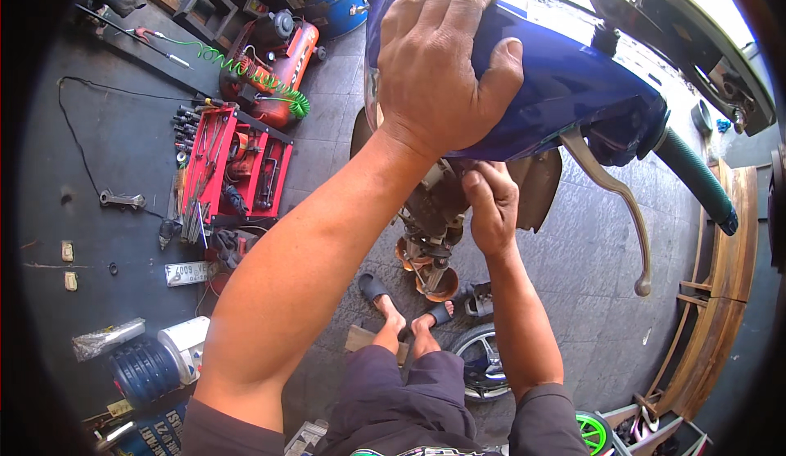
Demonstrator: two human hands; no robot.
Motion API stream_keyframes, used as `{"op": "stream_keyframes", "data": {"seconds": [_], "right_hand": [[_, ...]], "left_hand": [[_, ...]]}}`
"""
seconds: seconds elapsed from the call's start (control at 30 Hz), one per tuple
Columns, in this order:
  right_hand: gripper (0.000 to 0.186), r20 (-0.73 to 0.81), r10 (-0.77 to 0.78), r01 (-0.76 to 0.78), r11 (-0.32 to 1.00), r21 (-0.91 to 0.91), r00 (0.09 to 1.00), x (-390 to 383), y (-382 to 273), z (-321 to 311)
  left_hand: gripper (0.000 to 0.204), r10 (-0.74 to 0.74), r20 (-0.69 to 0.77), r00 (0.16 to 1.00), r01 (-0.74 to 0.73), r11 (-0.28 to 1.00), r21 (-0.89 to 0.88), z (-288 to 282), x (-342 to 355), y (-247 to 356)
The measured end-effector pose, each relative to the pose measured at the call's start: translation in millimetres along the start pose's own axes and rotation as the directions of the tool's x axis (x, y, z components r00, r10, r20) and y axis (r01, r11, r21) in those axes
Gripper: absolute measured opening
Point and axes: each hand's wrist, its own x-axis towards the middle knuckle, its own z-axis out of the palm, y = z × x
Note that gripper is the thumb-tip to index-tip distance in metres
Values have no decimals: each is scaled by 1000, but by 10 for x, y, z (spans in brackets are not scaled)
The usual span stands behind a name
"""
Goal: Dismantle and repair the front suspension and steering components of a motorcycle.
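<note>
My left hand (438, 67) lies over the top of a glossy blue motorcycle handlebar cover (565, 79), fingers stretched and thumb apart. Below the cover's near edge is my right hand (494, 210), its fingers curled and thumb pressed in. Whatever its fingertips touch is hidden in shadow under the cover. A metal brake lever (612, 184) and a dark green handlebar grip (694, 173) stick out to the right of the cover. Beneath my hands show the bare steering column parts (434, 239), with a dark panel (540, 190) beside my right hand.
A mirror (696, 38) rises at the upper right. Leftward stand a red tool rack (214, 161) and an orange air compressor (291, 63) with a green coiled hose (254, 75). A loose wheel (483, 362) lies near my feet; a wooden bench (720, 292) lines the right side.
</note>
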Motion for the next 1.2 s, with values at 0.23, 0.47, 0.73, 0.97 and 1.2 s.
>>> {"op": "stream_keyframes", "data": {"seconds": [0.23, 0.47, 0.73, 0.97, 1.2], "right_hand": [[20, -362, -105, -55, 912, -406, 926, -188, -95, 172], [28, -454, 190, -88, 968, 236, 870, -214, 99, 1], [42, -492, 66, -121, 989, -81, 868, -270, 128, 117], [49, -556, 289, -103, 934, 342, 779, -63, 159, 2], [45, -335, 526, -171, 698, 696, 782, 213, 147, -145]], "left_hand": [[41, -20, 1, 1000, 20, 1000, 7, -12, -26, -2], [49, -57, -1, 998, 57, 998, -9, 34, -53, -36], [44, -62, 34, 997, 61, 998, 31, -49, -25, 34], [50, -108, 43, 993, 108, 994, 4, -12, -31, 48], [55, -140, 87, 986, 142, 990, -23, -33, -47, 19]]}}
